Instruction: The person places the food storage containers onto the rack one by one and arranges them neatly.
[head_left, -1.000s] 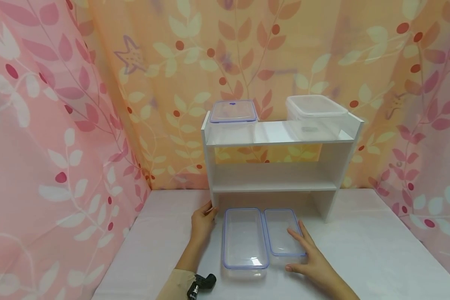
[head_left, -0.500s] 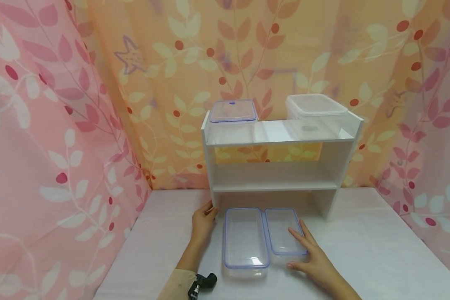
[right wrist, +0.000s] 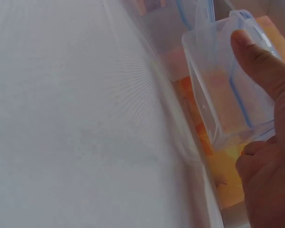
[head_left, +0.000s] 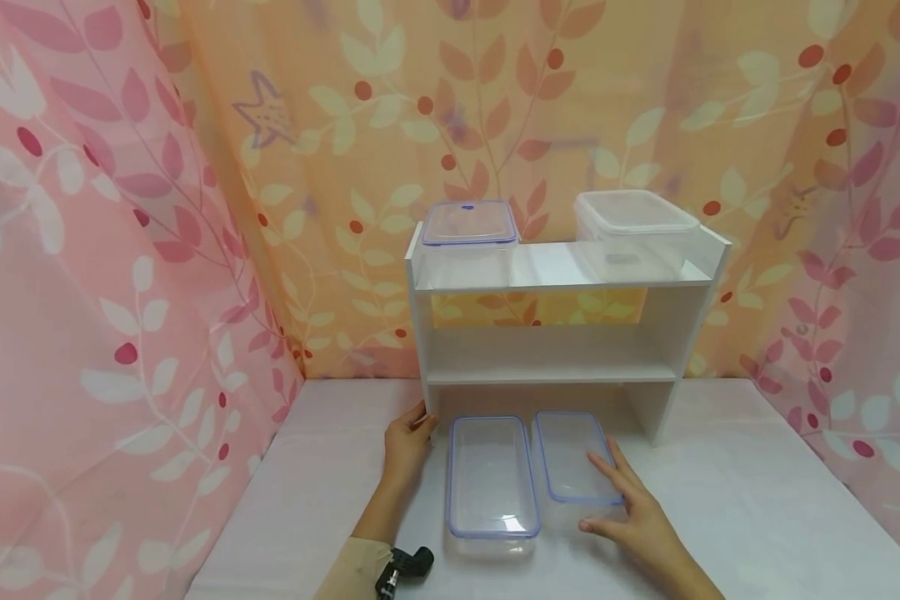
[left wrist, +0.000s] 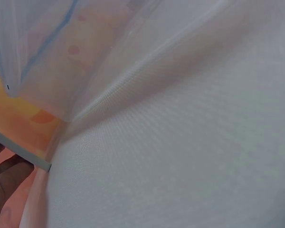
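Observation:
My left hand [head_left: 407,448] holds the lower front edge of the white shelf unit's [head_left: 551,375] left side panel; in the left wrist view the fingers [left wrist: 9,175] grip the panel [left wrist: 21,151] from both sides. My right hand [head_left: 637,512] grips the smaller clear food container [head_left: 576,458], which has a blue-edged top. The thumb [right wrist: 259,59] lies over its near end and the fingers [right wrist: 256,161] are at its right side. A longer blue-edged food container [head_left: 492,479] sits to its left on the table, with a narrow gap between them.
On the shelf's top board stand a clear box with a blue-rimmed lid [head_left: 468,225] and a bigger box with a white lid [head_left: 637,221]. White cloth covers the table [head_left: 750,500]. Patterned curtains [head_left: 330,167] hang behind and at both sides.
My right hand and the smaller container have shifted slightly right and away from me, opening a gap beside the longer container. My left hand stays on the shelf panel.

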